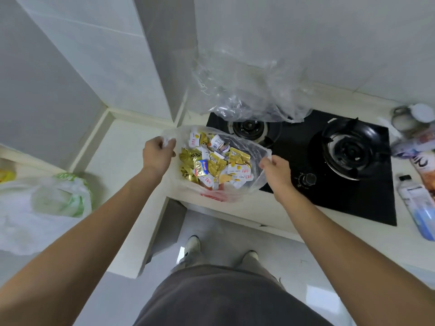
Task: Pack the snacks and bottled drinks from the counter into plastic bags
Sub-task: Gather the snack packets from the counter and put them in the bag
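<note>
Left hand point(158, 153): fingers curled, pinching the left rim of the clear plastic bag point(255, 151). Right hand point(275, 169): fingers closed, pinching the right rim. The bag mouth is held open between both hands, resting on the counter point(117, 147) corner and overlapping the left edge of the black gas hob point(367, 203). Inside: gold and white snack packets point(216, 164). 1 bottled drink point(417, 205) lies on the counter right of the hob. A second clear bag point(249, 90) lies crumpled behind the hob's left burner.

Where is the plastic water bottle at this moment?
In the head view, the water bottle lies at the far right on the counter, right of the black stove.
</note>
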The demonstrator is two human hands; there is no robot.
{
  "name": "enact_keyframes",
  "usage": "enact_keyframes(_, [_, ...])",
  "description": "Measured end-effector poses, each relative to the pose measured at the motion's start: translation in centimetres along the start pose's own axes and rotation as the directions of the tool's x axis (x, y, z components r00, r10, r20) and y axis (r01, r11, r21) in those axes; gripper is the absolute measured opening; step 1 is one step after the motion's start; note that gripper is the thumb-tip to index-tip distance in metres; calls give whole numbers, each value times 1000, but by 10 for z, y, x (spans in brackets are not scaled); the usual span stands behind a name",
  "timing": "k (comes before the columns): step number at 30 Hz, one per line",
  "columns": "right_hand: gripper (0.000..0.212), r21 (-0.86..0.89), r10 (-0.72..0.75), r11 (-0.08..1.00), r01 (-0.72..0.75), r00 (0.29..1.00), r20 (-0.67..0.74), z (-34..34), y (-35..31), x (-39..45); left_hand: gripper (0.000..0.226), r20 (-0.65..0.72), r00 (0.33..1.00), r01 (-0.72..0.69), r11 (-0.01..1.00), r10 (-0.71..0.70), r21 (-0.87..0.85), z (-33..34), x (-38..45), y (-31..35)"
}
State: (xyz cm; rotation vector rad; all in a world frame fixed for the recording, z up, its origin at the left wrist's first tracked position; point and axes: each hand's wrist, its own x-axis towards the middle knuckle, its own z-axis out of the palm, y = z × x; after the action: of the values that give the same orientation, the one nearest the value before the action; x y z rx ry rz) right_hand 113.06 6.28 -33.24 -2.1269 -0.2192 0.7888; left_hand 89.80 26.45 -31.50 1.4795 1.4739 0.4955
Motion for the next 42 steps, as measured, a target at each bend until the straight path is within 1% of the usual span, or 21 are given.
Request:
enact_keyframes(1, [20,63,0,998,1,1000,-14,1,-11,-6,36,32,999,-22,999,24,-49,-3,0,10])
enact_keyframes(3, [22,120,-48,991,54,998,-52,2,-37,-16,33,102,989,-92,988,104,-122,-8,-3,37])
enact_keyframes(6, [28,169,-212,959,226,973,-95,-1,-82,-32,29,182,954,-199,957,238,-210,-10,-14,86])
enact_keyframes(9, [30,223,-363,894,389,920,-151,-10,-125,-49,20,188,908,-320,909,375,-268,-12,-26,132])
enact_keyframes(11, [32,253,-432,840,480,874,-222,-16,-144,-59,22,163,871,-405,865,464,-298,-14,-31,153])
enact_keyframes(13, [33,243,-461,814,527,842,-281,-20,-149,-68,23,141,833,-490,832,535,-262,-15,-38,162])
enact_keyframes(14, [34,232,-459,818,526,841,-286,-22,-146,-70,24,152,820,-511,826,551,-238,-14,-42,161])
enact_keyframes(15, [35,224,-449,830,511,850,-274,-23,-140,-71,28,176,816,-513,830,551,-221,-13,-45,158])
enact_keyframes(17, [35,213,-419,857,469,875,-242,-26,-128,-74,29,220,827,-485,854,518,-186,-11,-51,149])
enact_keyframes(20, [31,220,-411,861,459,882,-230,-35,-131,-83,23,245,831,-453,863,499,-222,-14,-63,155])
enact_keyframes(26, [22,293,-525,765,573,819,-232,-63,-185,-114,23,221,802,-465,812,555,-354,-30,-94,212])
enact_keyframes(30, [17,314,-573,707,634,774,-271,-88,-210,-129,22,207,760,-517,766,616,-383,-37,-109,247])
enact_keyframes(34, [15,326,-604,672,664,747,-277,-118,-230,-132,16,235,716,-564,743,658,-361,-25,-119,283])
enact_keyframes(37, [15,295,-618,685,667,745,-251,-145,-236,-124,15,293,693,-574,750,659,-329,-8,-123,305])
enact_keyframes(39, [14,283,-610,711,644,765,-207,-166,-237,-115,16,304,696,-567,758,650,-322,5,-127,319])
enact_keyframes(42, [18,240,-609,746,621,783,-130,-201,-240,-99,17,295,709,-568,766,641,-300,29,-130,341])
